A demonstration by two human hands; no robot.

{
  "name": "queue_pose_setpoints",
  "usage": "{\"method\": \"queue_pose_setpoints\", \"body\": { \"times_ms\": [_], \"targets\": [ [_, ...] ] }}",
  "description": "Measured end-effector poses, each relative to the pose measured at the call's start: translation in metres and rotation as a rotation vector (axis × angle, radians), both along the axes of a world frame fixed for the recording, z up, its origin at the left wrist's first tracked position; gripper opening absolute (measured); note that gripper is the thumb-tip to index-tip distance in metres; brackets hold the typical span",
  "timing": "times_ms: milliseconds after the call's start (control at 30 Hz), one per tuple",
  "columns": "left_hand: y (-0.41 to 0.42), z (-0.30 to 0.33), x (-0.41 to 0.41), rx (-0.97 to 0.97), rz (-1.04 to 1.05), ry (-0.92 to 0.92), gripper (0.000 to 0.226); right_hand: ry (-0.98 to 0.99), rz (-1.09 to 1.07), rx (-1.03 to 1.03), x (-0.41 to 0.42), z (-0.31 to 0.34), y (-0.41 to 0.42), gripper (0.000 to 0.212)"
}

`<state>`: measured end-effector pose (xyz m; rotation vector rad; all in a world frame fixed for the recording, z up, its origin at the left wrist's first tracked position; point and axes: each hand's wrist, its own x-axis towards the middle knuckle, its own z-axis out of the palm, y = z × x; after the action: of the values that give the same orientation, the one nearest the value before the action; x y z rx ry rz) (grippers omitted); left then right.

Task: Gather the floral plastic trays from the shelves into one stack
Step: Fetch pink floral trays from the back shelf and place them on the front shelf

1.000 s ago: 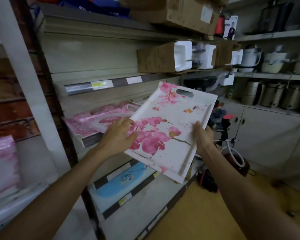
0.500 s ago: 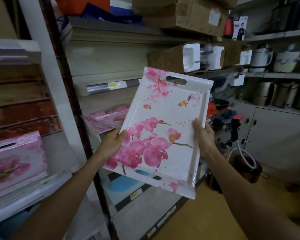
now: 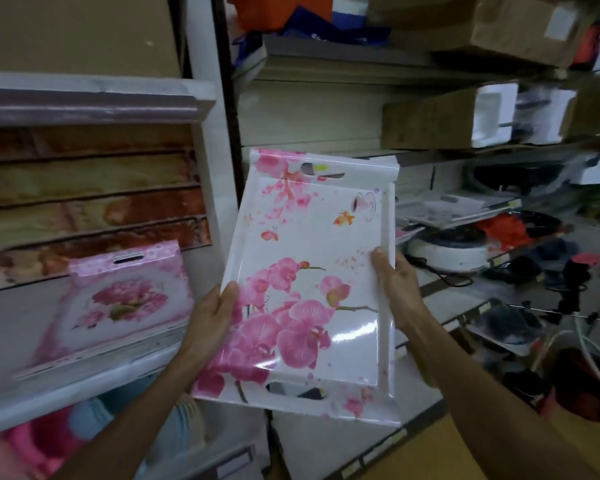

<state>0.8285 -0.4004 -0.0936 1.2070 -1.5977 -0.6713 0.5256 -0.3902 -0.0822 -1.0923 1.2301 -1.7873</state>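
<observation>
Head view shows the carry step: left hand (image 3: 212, 311) and right hand (image 3: 395, 282) hold the orchid tray (image 3: 312, 282) by its long edges, fingers curled round the rims, in mid-air. Next, probably, laying it squarely onto the pink tray stack (image 3: 118, 306) on the left shelf (image 3: 73, 393).

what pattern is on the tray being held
Pink orchid blossoms with small orange butterflies on the white tray, clearest in the head view.
</observation>
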Motion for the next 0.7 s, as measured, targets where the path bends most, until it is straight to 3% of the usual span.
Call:
{"method": "queue_pose_setpoints", "body": {
  "times_ms": [233,700],
  "targets": [
    [0.000,-0.006,0.088,-0.003,0.209,-0.005,0.034,0.012,0.175,0.019,0.091,0.003,-0.050,0.025],
    [-0.028,-0.003,0.221,0.015,0.426,-0.033,0.035,0.100,0.416,0.081,0.238,0.017,-0.124,0.028]
  ]
}}
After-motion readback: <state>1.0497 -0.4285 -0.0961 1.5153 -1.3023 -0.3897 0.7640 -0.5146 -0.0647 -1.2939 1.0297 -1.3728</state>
